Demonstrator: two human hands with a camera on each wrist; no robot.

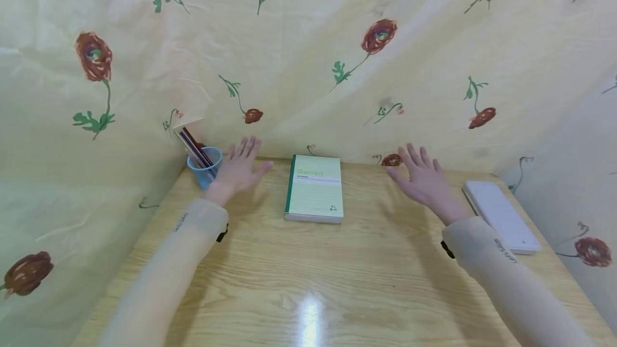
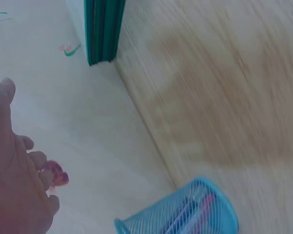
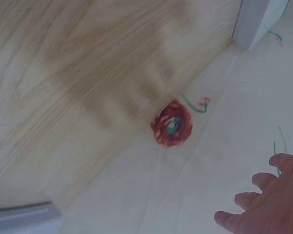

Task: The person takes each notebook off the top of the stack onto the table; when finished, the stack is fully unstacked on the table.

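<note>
Both hands over the desk, holding nothing. Left hand spread flat, fingers straight, palm down, hovering near the back edge between the blue mesh pen cup and the green notebook; just beside the cup, contact not clear. Right hand also spread wide, fingers splayed, over bare desk between the notebook and the white flat case at the right edge; touching neither. Notebook lies flat, closed, cover up, centred near the back of the desk, spine to the left, well clear of both hands. Cup stands upright in the back-left corner with pens and a pale sheet sticking out. Floral cloth hangs behind and on both sides. Both wrist views are motion-blurred: left shows the cup's mesh and the notebook's green edge, right shows a red flower print on the cloth by the desk edge.
</note>
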